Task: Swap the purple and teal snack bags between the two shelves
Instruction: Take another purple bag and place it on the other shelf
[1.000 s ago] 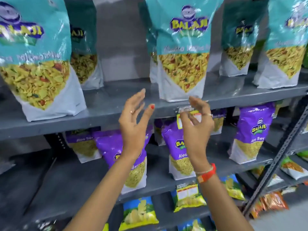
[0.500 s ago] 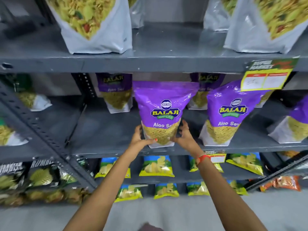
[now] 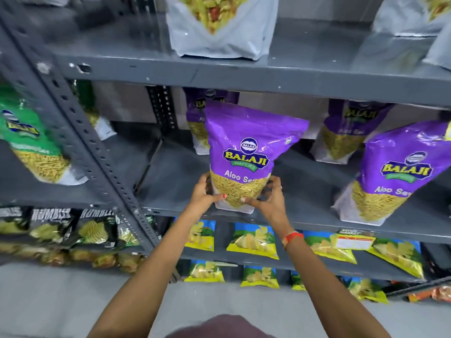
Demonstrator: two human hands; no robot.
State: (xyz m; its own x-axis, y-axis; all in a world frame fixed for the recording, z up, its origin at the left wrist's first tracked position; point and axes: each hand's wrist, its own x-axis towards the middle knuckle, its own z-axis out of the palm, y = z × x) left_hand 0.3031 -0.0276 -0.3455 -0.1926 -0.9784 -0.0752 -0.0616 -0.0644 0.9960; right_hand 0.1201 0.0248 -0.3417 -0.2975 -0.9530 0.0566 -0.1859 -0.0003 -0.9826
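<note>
A purple Balaji Aloo Sev bag point(image 3: 246, 147) stands upright at the front of the lower grey shelf point(image 3: 305, 215). My left hand point(image 3: 205, 193) grips its lower left side and my right hand point(image 3: 267, 197) grips its lower right side. More purple bags stand on the same shelf: one at the right front point(image 3: 395, 174), one at the back right point(image 3: 346, 132) and one behind the held bag point(image 3: 197, 123). On the upper shelf point(image 3: 244, 74) only the white bottoms of the teal bags show, one in the middle point(image 3: 219, 28) and one at the right point(image 3: 410, 18).
A slanted perforated steel post point(image 3: 80, 132) divides this rack from the left one, where a green snack bag point(image 3: 31, 145) stands. Yellow-blue chip packets point(image 3: 253, 240) and dark packets point(image 3: 92, 228) fill the shelves below. A price tag point(image 3: 353, 240) hangs on the lower shelf's edge.
My hands dropped from the upper shelf's edge to the purple bag on the lower shelf and closed on its base. My view tilted down and moved closer.
</note>
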